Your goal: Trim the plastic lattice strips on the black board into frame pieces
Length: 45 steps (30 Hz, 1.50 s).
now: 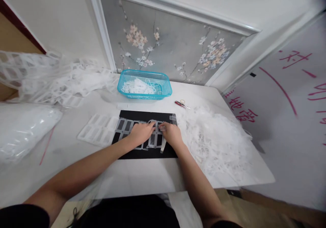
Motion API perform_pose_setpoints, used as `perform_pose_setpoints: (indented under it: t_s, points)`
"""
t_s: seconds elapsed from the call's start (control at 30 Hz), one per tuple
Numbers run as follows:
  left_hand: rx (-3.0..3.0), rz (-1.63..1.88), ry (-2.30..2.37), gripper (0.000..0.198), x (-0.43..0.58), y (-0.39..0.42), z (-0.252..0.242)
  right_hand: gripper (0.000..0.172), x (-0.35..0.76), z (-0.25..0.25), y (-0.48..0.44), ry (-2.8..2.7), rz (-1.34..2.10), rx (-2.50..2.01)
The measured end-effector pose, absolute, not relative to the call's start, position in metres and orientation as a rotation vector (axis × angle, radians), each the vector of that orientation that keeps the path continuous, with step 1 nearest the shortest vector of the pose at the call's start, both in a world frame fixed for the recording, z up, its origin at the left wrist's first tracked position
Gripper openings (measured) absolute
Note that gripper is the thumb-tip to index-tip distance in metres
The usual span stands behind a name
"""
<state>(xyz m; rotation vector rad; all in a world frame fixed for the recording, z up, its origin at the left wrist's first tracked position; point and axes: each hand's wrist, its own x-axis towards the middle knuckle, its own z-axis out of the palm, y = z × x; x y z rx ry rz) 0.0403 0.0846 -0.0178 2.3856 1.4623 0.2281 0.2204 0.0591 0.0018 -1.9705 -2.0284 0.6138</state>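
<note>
Table edge (142, 188) runs apart from mat (147, 154); right hand (172, 133) pinches clear piece (162, 128), left hand's (141, 133) grip unclear.

Left hand (143, 133) and right hand (172, 133) nearly meet

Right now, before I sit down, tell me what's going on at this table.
A person is working over a black mat with both hands. The left hand is on the clear rectangular frames lying there; the right hand, beside it, appears to pinch a small clear piece. A blue basket of white bits stands behind the mat, and a white tangled heap lies to the right.
</note>
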Motion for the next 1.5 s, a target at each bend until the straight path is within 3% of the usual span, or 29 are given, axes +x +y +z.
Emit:
perform_pose_setpoints:
  t_s: [0.17, 0.33, 0.4, 0.6, 0.87, 1.27, 1.5]
  points:
    - [2.450, 0.087, 1.529, 0.039, 0.044, 0.083, -0.013, 0.017, 0.249, 0.011, 0.064, -2.130, 0.888, -1.759]
    - [2.451, 0.049, 1.574, 0.040, 0.045, 0.082, -0.011, 0.006, 0.310, 0.025, 0.057, -2.038, 1.758, -1.290]
    - [2.436, 0.058, 1.586, 0.040, 0.044, 0.085, -0.012, 0.008, 0.328, 0.031, 0.051, -1.875, 1.891, -1.162]
    - [2.415, 0.141, 1.525, 0.025, 0.041, 0.091, -0.012, 0.019, 0.298, 0.033, 0.052, -1.051, 1.691, -0.975]
    - [2.529, 0.347, 1.346, 0.021, 0.038, 0.086, -0.027, 0.020, 0.205, -0.007, 0.068, -0.596, 1.671, -1.011]
    - [2.821, 0.511, 0.534, 0.020, 0.031, 0.063, -0.022, 0.011, 0.215, -0.026, 0.074, -0.355, 1.706, -0.977]
    - [2.856, 1.031, 0.335, 0.021, 0.033, 0.049, -0.014, 0.011, 0.214, -0.023, 0.073, -0.362, 1.698, -1.023]
